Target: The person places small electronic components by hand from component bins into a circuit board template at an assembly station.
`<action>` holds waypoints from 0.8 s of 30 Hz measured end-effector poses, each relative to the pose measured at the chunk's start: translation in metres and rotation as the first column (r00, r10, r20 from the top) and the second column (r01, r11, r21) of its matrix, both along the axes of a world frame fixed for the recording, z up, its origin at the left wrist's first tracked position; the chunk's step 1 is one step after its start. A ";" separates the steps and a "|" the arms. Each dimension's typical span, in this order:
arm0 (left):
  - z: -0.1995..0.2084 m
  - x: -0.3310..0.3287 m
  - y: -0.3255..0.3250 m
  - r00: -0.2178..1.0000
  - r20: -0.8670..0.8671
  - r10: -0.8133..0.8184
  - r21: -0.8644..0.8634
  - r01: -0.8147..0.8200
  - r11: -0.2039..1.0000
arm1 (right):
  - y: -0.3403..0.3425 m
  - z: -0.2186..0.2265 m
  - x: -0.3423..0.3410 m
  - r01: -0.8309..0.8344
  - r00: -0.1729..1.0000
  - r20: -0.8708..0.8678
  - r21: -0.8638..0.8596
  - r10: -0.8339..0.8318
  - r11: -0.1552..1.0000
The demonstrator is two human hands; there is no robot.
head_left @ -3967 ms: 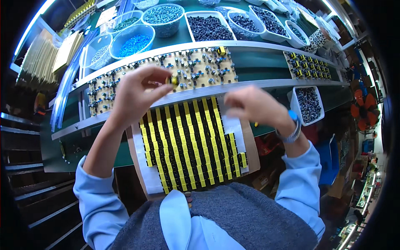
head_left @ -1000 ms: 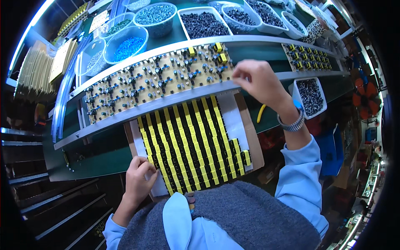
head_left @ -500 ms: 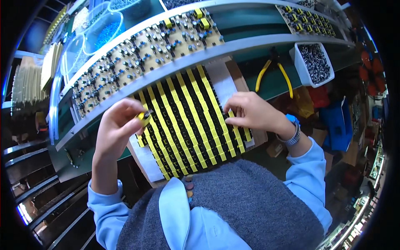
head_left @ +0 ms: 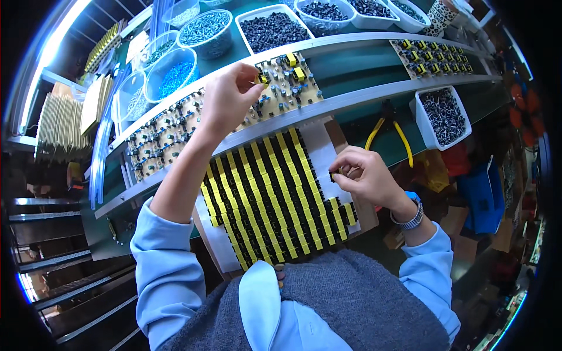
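Observation:
My left hand point(head_left: 229, 99) reaches over the near rail and pinches a small yellow-and-black transformer point(head_left: 261, 79) just above a beige circuit board panel point(head_left: 274, 105). On that panel stand many small parts and a few yellow transformers point(head_left: 299, 74) near its right end. My right hand point(head_left: 366, 175) is closed, thumb against fingers, around a small dark piece, mostly hidden, that looks like another transformer. It hovers beside the right edge of a block of yellow-and-black transformers point(head_left: 281, 196), set in close rows on white paper and cardboard in front of me.
Two metal rails point(head_left: 351, 95) flank the panels. Yellow-handled pliers point(head_left: 404, 143) and a white bin of small metal parts point(head_left: 443, 117) lie right. A second panel point(head_left: 430, 58) stands far right. Tubs of parts point(head_left: 205, 35) line the back; stacked boards point(head_left: 61, 123) stand left.
My left hand has carried its transformer from the left edge of the rows up and right to the panel. My right hand has drawn off the right-hand rows. The view has tilted upward.

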State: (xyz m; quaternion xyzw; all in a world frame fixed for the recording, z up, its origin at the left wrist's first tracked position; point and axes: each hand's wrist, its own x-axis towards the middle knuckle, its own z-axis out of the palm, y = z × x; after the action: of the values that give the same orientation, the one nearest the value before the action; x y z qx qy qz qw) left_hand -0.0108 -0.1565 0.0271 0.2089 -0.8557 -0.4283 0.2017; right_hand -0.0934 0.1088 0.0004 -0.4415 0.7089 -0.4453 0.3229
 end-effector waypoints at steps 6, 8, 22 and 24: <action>-0.006 -0.006 0.001 0.994 0.101 0.030 -0.387 0.011 0.922 | 0.005 0.000 -0.002 0.007 0.999 -0.048 -0.083 -0.011 0.997; -0.006 -0.009 0.002 0.997 0.080 0.022 -0.451 0.017 0.893 | 0.005 0.001 -0.002 0.028 0.998 -0.053 -0.094 -0.033 0.995; 0.012 0.014 0.006 0.997 -0.083 -0.009 -0.436 -0.028 0.899 | -0.045 0.052 -0.024 0.030 0.982 -0.174 -0.204 -0.067 0.978; 0.025 0.042 0.017 0.995 -0.071 -0.069 -0.465 0.028 0.885 | -0.062 0.050 -0.042 0.015 0.946 -0.311 -0.236 -0.091 0.972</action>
State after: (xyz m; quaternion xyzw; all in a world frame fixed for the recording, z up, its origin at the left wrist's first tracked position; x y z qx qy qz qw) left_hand 0.0309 -0.1399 0.0521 0.1148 -0.9287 -0.2252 0.2715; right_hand -0.1356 0.0471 0.0505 -0.5230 0.7069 -0.4558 0.1380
